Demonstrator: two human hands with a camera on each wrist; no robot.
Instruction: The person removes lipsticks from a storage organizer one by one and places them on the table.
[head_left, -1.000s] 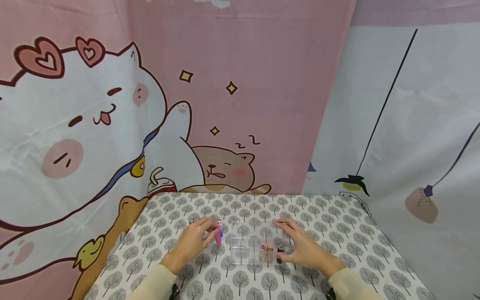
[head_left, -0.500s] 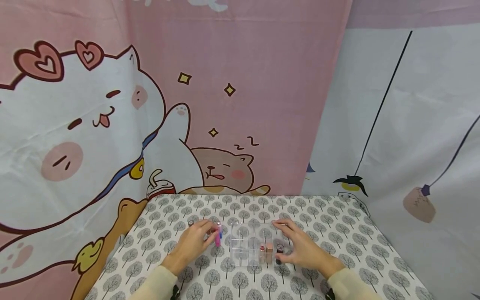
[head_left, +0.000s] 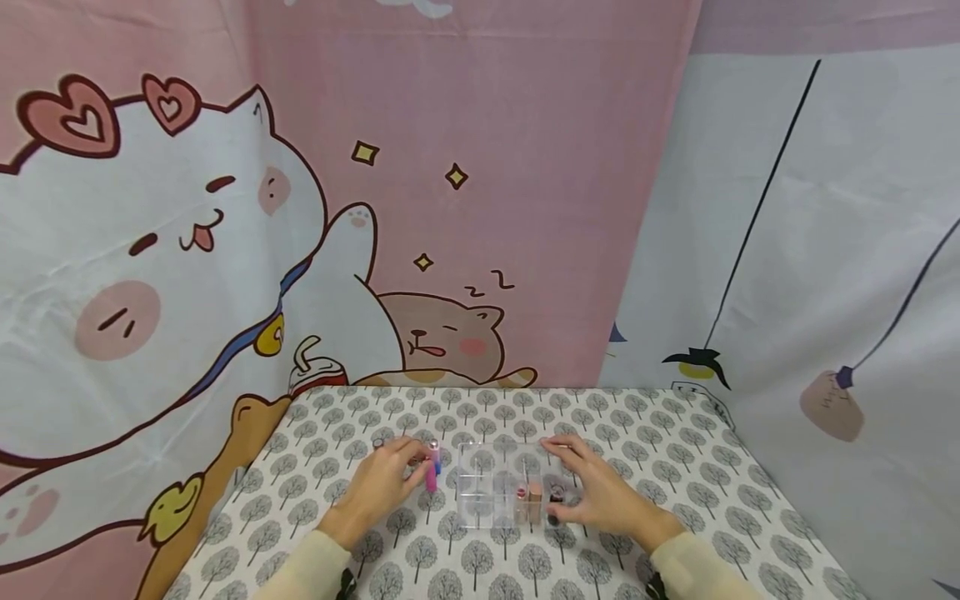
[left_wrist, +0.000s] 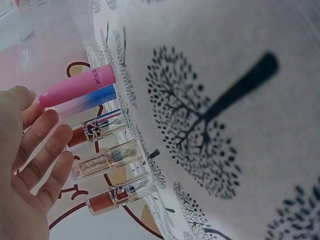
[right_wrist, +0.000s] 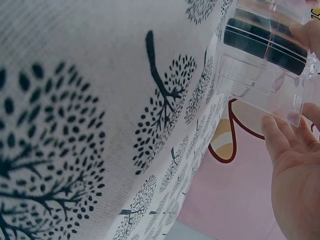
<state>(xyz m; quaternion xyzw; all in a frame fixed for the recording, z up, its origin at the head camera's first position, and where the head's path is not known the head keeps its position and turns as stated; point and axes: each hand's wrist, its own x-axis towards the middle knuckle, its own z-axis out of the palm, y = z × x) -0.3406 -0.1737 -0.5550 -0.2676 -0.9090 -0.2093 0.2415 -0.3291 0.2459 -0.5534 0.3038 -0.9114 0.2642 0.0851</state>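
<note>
My left hand (head_left: 378,485) pinches the top of a bright pink lip-product tube (left_wrist: 77,86) between thumb and index finger; the other fingers are spread. The tube looks upright, its lower end at the tabletop. Behind it stands a second tube with a blue part (left_wrist: 97,96). To the right is a clear divided organizer box (head_left: 477,527). My right hand (head_left: 606,493) holds the box's right end, thumb on the near side and fingers at the far side. In the box's right part stand a red-topped tube (head_left: 521,507), a peach-coloured tube (head_left: 535,493) and a black-banded item (right_wrist: 265,46).
Several clear-cased lip tubes, among them a gold-labelled tube (left_wrist: 105,161) and a reddish tube (left_wrist: 107,200), stand beyond my left hand. A tree-print cloth (head_left: 480,571) covers the table. A cartoon curtain (head_left: 540,208) hangs behind the far edge.
</note>
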